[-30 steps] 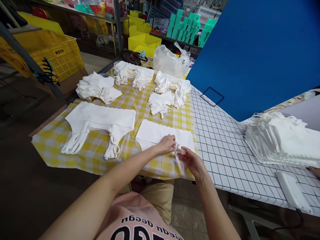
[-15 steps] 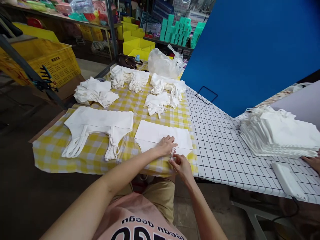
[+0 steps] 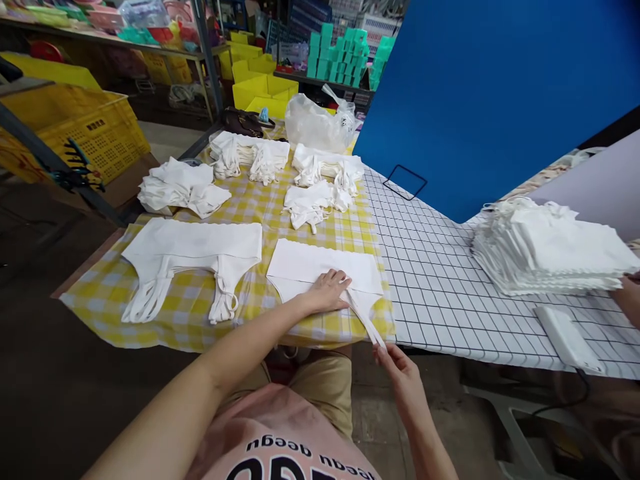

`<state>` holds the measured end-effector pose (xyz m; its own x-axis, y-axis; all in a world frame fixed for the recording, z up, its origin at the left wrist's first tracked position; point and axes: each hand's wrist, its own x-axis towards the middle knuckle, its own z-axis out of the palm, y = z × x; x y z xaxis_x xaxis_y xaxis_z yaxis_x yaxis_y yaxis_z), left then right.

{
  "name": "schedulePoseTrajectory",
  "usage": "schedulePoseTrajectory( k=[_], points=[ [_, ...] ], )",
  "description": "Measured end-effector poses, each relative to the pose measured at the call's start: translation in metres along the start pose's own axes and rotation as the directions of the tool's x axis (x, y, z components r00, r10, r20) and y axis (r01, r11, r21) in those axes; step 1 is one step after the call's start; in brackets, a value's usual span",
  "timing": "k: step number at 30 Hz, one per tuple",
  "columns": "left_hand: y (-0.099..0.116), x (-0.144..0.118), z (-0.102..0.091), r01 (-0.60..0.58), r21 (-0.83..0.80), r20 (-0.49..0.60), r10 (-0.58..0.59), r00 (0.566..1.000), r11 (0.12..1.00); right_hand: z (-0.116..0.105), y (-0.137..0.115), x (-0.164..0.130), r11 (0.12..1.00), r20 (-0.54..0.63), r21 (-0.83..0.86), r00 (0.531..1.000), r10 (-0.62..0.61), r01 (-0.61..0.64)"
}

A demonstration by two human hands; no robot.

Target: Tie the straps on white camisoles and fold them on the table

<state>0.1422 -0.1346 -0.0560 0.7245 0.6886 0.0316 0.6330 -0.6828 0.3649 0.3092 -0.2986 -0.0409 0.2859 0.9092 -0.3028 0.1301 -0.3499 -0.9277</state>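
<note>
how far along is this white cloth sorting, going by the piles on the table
Done: a flat stack with straps hanging and several bundles lie on the checked cloth. In hand: the left hand presses one piece while the right hand pulls its strap straight. Left: a tall pile on the grid table.

1. The table is covered on its left part by a yellow checked cloth, and on its right by a white grid-lined sheet.
2. On the cloth, at frame centre, a flat white garment is laid; a stack of the same lies just to its left.
3. Toward the upper centre, four bundles of white fabric and a clear bag are set on the cloth.
4. On the grid sheet, at the right edge, a tall white pile and a flat white box are placed.
</note>
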Motion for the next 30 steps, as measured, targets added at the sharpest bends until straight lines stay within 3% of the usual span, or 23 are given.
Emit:
schedulePoseTrajectory(
  k=[5, 9, 11, 14, 16, 19, 22, 24, 26, 30],
  points=[
    [0.002, -0.002, -0.011, -0.011, -0.077, 0.053, 0.015, 0.998, 0.997, 0.009, 0.024, -0.012, 0.994, -0.100, -0.046, 0.989, -0.108, 0.104],
    [-0.018, -0.020, -0.027, 0.010, -0.218, 0.026, -0.005, 1.000, 0.976, 0.023, 0.046, -0.016, 1.000, -0.218, -0.010, 0.976, -0.004, 0.002],
    [-0.037, -0.036, -0.034, 0.102, -0.211, -0.015, -0.107, 0.994, 0.972, 0.036, 0.055, -0.018, 0.994, -0.126, -0.001, 0.987, 0.104, -0.105],
    [-0.066, -0.064, -0.039, 0.230, -0.119, -0.027, -0.235, 0.972, 0.966, 0.072, 0.056, -0.020, 0.979, 0.180, 0.002, 0.963, 0.199, -0.203],
    [-0.078, -0.080, -0.039, 0.276, -0.057, 0.002, -0.276, 0.961, 0.959, 0.105, 0.047, -0.018, 0.980, 0.299, 0.049, 0.939, 0.172, -0.195],
    [-0.082, -0.097, -0.035, 0.270, -0.008, 0.081, -0.269, 0.960, 0.963, 0.155, 0.028, -0.014, 0.981, 0.354, 0.110, 0.928, 0.114, -0.163],
    [-0.077, -0.105, -0.032, 0.259, 0.034, 0.122, -0.261, 0.958, 0.965, 0.183, 0.012, -0.016, 0.976, 0.483, 0.132, 0.871, 0.089, -0.173],
    [-0.075, -0.106, -0.030, 0.262, 0.055, 0.125, -0.267, 0.956, 0.964, 0.184, 0.007, -0.023, 0.970, 0.582, 0.123, 0.807, 0.100, -0.209],
    [-0.074, -0.107, -0.029, 0.265, 0.060, 0.128, -0.270, 0.954, 0.962, 0.170, 0.005, -0.033, 0.963, 0.621, 0.110, 0.773, 0.128, -0.247],
    [-0.076, -0.107, -0.026, 0.262, 0.045, 0.113, -0.266, 0.957, 0.964, 0.121, 0.012, -0.048, 0.922, 0.566, 0.107, 0.785, 0.251, -0.372]
  ],
)
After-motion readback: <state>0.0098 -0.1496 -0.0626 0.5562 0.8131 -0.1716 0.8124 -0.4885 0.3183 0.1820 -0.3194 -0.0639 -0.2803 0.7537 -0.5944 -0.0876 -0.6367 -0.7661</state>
